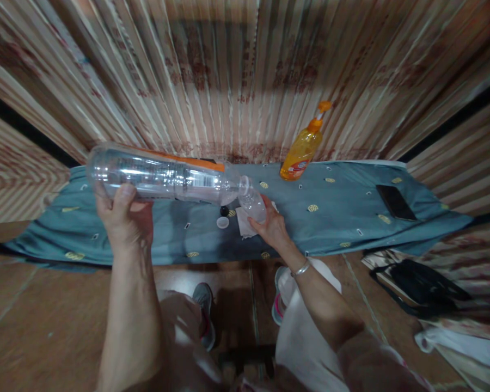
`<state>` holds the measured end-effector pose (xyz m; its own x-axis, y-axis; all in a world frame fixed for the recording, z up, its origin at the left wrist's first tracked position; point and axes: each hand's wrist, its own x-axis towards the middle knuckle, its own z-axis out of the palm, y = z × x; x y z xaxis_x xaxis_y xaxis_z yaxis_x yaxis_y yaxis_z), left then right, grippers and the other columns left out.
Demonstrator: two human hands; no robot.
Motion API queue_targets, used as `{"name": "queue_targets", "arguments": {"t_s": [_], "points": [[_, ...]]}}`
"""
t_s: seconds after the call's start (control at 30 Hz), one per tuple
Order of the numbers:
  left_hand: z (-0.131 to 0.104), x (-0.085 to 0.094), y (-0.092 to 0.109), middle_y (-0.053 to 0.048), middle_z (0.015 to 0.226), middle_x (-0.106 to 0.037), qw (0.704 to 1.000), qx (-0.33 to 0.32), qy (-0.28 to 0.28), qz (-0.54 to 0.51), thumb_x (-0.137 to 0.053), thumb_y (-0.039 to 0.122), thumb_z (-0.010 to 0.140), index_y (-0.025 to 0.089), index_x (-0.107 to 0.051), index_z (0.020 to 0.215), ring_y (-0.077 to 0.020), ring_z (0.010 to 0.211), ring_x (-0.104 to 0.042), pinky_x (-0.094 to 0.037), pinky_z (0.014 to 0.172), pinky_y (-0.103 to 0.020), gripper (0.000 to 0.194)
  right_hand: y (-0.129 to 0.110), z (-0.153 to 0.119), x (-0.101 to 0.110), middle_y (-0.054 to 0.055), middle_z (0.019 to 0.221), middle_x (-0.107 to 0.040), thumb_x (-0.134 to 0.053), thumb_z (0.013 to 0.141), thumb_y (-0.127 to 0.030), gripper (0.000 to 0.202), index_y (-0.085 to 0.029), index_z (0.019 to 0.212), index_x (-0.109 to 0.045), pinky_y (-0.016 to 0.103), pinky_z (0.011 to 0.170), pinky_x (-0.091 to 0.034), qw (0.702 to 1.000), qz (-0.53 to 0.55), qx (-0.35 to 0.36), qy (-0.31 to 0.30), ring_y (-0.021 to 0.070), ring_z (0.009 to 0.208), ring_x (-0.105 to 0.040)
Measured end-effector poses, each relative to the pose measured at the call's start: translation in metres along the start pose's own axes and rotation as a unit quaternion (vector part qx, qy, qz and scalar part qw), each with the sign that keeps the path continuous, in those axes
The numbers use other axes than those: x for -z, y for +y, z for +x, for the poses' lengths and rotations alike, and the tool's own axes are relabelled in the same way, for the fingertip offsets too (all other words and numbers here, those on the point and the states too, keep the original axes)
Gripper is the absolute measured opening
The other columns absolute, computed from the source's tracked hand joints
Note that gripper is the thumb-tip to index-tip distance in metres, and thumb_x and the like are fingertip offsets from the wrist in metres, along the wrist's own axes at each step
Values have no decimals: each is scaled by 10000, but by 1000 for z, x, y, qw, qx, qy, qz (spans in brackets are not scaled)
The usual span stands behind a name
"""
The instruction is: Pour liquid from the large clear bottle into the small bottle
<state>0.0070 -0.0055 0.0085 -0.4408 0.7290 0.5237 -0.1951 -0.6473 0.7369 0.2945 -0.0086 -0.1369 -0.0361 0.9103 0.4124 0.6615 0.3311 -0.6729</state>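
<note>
My left hand (124, 215) is wrapped round the base end of a large clear plastic bottle (159, 177) with an orange-edged label. The bottle lies nearly level in the air, its neck pointing right. Against its mouth is a small clear container (253, 204), gripped by my right hand (271, 223); whether the two touch I cannot tell. How much liquid is inside either one is hard to make out. Below them on the cloth sit a small black cap (224, 210), a round whitish lid (222, 222) and a folded white tissue (245, 224), partly covered by my right hand.
An orange pump bottle (300, 149) stands at the back of the cloth-covered table (338, 218). A black phone (395, 202) lies at the right. Striped curtains (228, 71) hang behind. A black bag (424, 286) is at the lower right.
</note>
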Motion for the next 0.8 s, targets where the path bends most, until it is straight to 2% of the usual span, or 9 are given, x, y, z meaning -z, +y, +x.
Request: {"name": "queue_targets", "arguments": {"t_s": [0.17, 0.4, 0.53, 0.7, 0.8], "points": [[0, 2, 0, 1, 1254, -734, 1000, 6, -1, 12, -952, 486, 440, 424, -713, 1217, -295, 1256, -657, -475, 1154, -522, 815, 0, 0, -1, 196, 1439, -674, -739, 837, -302, 762, -117, 1524, -465, 538, 1110, -577, 1000, -6, 5, -1, 340, 1304, -687], [1, 1, 0, -25, 1270, -717, 1000, -3, 6, 7, -953, 486, 441, 380, -707, 1215, -290, 1210, -668, -518, 1108, -520, 819, 0, 0, -1, 191, 1442, -679, -724, 840, -324, 756, -137, 1521, -455, 509, 1103, -578, 1000, -11, 2, 2, 327, 1294, -694], [1, 0, 1, -1, 1248, -731, 1000, 0, 3, 17, -938, 504, 444, 419, -707, 1225, -291, 1207, -670, -508, 1127, -524, 819, -1, 0, -1, 187, 1433, -687, -719, 842, -330, 758, -142, 1524, -446, 510, 1092, -584, 1000, -10, 1, 1, 331, 1290, -697], [0, 0, 1, -18, 1209, -739, 1000, 0, 14, 6, -945, 465, 446, 396, -713, 1230, -289, 1171, -686, -513, 1121, -520, 821, 0, 0, -1, 195, 1454, -670, -716, 849, -338, 746, -124, 1517, -461, 507, 1112, -576, 1000, -9, 6, 3, 326, 1310, -685], [0, 0, 1, -7, 1226, -735, 1000, -2, 8, 15, -942, 492, 452, 423, -701, 1239, -286, 1170, -686, -529, 1099, -520, 826, 0, 0, -1, 176, 1451, -676, -716, 861, -345, 736, -150, 1524, -462, 511, 1104, -581, 1000, -8, 7, 1, 320, 1305, -688]]}}
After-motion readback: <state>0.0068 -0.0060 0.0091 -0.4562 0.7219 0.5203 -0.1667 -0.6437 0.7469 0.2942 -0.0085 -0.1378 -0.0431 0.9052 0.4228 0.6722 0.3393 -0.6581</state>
